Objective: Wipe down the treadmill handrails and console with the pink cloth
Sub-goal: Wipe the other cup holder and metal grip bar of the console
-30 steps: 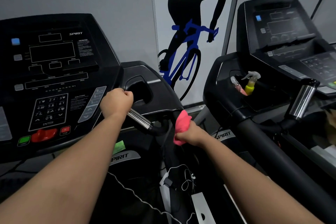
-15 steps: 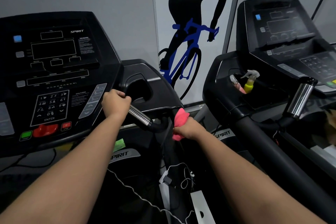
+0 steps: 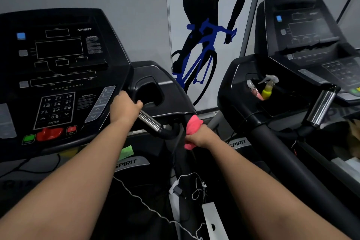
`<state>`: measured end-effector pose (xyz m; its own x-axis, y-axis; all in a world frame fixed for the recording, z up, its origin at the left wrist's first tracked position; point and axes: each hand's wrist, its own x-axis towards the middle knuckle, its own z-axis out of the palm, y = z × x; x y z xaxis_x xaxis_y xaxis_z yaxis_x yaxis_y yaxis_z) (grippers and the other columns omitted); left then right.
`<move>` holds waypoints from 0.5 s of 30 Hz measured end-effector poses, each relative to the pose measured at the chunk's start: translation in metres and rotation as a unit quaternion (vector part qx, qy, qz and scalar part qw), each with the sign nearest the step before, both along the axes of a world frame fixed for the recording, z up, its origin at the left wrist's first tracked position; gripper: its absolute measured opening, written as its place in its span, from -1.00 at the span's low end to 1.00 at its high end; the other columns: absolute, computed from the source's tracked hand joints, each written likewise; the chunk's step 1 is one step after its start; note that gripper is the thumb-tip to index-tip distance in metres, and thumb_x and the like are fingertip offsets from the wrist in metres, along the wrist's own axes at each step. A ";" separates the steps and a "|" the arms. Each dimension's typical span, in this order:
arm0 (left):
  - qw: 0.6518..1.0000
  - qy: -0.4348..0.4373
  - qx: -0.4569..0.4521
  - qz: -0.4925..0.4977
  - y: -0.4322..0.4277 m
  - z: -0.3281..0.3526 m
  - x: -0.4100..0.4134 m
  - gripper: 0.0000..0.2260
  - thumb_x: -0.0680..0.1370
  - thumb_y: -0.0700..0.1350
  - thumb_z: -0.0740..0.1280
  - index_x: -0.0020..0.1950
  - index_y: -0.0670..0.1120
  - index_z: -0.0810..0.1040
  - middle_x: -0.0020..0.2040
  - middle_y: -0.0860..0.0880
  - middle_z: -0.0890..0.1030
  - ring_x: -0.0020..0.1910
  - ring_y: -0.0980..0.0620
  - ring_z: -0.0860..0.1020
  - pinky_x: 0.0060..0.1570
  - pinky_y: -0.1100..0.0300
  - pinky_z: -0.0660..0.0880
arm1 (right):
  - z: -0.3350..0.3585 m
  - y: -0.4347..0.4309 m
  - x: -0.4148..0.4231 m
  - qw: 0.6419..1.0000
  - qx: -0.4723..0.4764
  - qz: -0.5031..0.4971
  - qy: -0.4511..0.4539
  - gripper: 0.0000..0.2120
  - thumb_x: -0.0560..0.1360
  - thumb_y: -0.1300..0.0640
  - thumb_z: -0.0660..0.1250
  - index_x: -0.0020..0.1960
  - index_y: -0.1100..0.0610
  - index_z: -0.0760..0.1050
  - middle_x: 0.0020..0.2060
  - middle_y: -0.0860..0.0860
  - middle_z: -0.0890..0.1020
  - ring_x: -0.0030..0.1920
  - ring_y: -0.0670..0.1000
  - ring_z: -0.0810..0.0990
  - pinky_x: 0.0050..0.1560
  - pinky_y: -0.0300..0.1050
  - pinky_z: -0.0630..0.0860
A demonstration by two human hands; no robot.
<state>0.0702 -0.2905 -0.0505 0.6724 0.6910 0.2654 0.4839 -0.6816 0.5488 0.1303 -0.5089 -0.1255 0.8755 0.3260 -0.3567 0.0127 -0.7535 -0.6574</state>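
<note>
The black treadmill console (image 3: 64,68) fills the left of the view, with a keypad and red stop knob. My left hand (image 3: 124,107) grips the top of the chrome pulse grip (image 3: 149,122) beside the console's cup holder. My right hand (image 3: 200,137) holds the pink cloth (image 3: 192,125), wrapped round the upper end of the black right handrail (image 3: 183,161) just below the console wing. The cloth bunches above and below my fist.
A second treadmill (image 3: 303,48) stands to the right, its black handrail (image 3: 292,161) running toward me. Spray bottles (image 3: 267,87) sit in its cup holder. White cables (image 3: 194,187) hang between the machines. A cyclist poster (image 3: 210,35) covers the wall behind.
My right hand with the pink cloth has slid up the handrail toward the console wing. The left hand has stayed on the chrome grip.
</note>
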 end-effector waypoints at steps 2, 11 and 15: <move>1.000 0.008 0.001 -0.001 0.000 0.000 -0.001 -0.68 0.50 -0.04 0.35 0.09 -0.26 0.44 0.03 -0.22 0.56 0.00 -0.22 0.55 -0.19 0.07 0.39 | -0.002 -0.002 0.000 1.000 0.012 -0.017 0.002 -0.76 0.28 0.00 0.42 -0.15 0.14 0.54 -0.31 -0.04 0.65 -0.18 -0.02 0.63 -0.02 -0.13 0.57; 0.999 0.030 -0.010 -0.003 -0.003 0.008 -0.003 -0.65 0.51 -0.05 0.34 0.15 -0.27 0.42 0.07 -0.23 0.56 0.04 -0.24 0.54 -0.15 0.03 0.42 | 0.007 -0.025 -0.012 0.999 -0.001 0.015 0.035 -0.64 0.43 0.10 0.42 0.16 0.24 0.53 -0.06 0.04 0.57 -0.03 0.01 0.58 -0.11 -0.27 0.44; 0.999 0.033 -0.005 0.008 -0.004 0.006 -0.002 -0.65 0.51 -0.05 0.34 0.16 -0.26 0.42 0.08 -0.23 0.55 0.06 -0.24 0.53 -0.13 0.03 0.41 | -0.006 -0.017 -0.002 1.000 0.017 0.005 0.018 -0.49 0.38 -0.02 0.45 0.23 0.22 0.50 0.11 0.08 0.57 0.07 0.04 0.58 -0.05 -0.24 0.45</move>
